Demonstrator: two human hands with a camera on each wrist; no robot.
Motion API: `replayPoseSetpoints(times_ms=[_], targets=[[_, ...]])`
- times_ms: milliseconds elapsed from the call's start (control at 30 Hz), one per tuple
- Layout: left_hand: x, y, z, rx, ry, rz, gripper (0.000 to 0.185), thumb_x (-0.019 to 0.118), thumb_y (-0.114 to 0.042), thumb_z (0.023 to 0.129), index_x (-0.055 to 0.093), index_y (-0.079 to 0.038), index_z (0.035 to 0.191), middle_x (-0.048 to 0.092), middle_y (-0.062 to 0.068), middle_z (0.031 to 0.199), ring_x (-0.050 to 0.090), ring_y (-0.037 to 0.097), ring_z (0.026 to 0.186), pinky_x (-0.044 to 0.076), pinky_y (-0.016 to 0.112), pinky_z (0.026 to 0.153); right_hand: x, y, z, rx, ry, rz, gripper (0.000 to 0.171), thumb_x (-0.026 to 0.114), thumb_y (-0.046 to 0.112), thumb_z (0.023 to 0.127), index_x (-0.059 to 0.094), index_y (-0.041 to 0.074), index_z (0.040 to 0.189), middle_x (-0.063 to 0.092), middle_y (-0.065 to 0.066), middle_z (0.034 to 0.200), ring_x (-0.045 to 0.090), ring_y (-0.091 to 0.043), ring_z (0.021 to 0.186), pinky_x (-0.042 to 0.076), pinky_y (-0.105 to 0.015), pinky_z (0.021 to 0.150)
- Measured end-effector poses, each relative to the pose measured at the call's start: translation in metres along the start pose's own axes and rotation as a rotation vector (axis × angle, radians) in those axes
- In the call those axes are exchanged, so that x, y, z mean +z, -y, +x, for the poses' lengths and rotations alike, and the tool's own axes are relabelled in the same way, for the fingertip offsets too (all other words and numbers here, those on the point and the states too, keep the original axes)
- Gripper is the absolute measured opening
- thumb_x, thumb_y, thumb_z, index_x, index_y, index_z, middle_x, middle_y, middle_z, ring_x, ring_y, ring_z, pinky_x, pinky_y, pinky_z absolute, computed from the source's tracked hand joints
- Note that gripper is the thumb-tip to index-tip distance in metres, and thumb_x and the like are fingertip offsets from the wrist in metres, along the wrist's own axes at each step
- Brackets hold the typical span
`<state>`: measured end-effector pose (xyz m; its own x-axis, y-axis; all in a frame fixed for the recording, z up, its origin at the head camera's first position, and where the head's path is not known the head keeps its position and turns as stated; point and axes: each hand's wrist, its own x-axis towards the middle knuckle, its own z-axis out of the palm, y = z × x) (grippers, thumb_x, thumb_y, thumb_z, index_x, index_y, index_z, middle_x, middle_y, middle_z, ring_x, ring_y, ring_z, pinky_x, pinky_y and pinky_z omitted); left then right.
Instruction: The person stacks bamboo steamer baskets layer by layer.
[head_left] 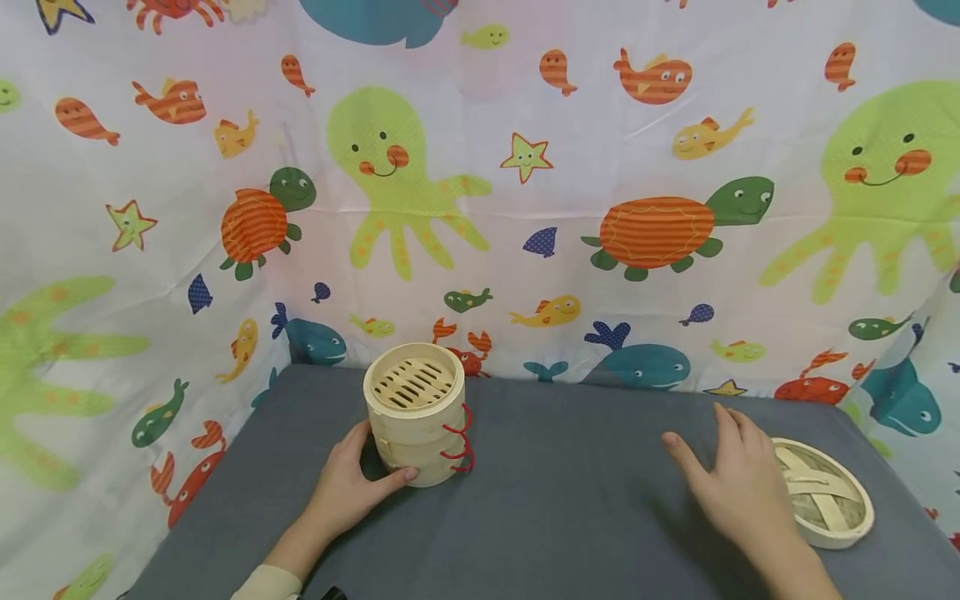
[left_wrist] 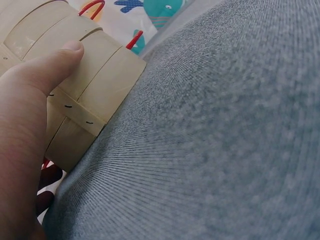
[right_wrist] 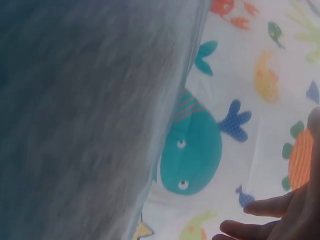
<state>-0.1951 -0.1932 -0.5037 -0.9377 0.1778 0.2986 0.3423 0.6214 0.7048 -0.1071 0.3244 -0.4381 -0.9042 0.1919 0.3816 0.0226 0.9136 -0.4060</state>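
A stack of bamboo steamer baskets (head_left: 415, 412) with red wire handles stands on the grey table (head_left: 555, 500), its slatted top uncovered. My left hand (head_left: 358, 479) grips the stack's lower part, thumb across the front and the fingers hidden behind it; in the left wrist view the thumb (left_wrist: 47, 67) presses the bamboo wall of the steamer baskets (left_wrist: 85, 90). My right hand (head_left: 738, 492) hovers flat, fingers spread, over the table just left of a woven bamboo lid (head_left: 825, 492). It holds nothing. In the right wrist view only my right hand's fingertips (right_wrist: 265, 207) show at the lower right.
A sea-animal patterned cloth (head_left: 525, 208) hangs behind and at both sides of the table. The table's back edge (right_wrist: 170, 125) runs close to the cloth. The grey surface between the stack and the lid is bare.
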Motion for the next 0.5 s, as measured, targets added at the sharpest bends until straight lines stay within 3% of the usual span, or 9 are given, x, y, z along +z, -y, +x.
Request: replayPoseSetpoints(times_ms=[300,500], targets=[[0.0,0.003,0.0,0.005,-0.005,0.009,0.107,0.093,-0.057,0.084,0.044,-0.01,0.166,0.054,0.015,0.161,0.05,0.044,0.146,0.038,0.074,0.114,-0.017,-0.023,-0.004,0.072,0.007,-0.103,0.103,0.066,0.066,0.101,0.045,-0.023,0.147,0.046,-0.048,0.142,0.044,-0.066,0.131,0.031,-0.083,0.104],[0.0,0.002,0.0,0.005,0.0,0.011,0.106,0.094,-0.056,0.084,0.044,-0.01,0.166,0.055,0.015,0.16,0.051,0.043,0.146,0.038,0.075,0.113,-0.03,-0.042,-0.007,0.226,0.064,-0.179,0.11,0.062,0.077,0.098,0.046,-0.02,0.147,0.041,-0.05,0.143,0.039,-0.069,0.129,0.027,-0.087,0.101]])
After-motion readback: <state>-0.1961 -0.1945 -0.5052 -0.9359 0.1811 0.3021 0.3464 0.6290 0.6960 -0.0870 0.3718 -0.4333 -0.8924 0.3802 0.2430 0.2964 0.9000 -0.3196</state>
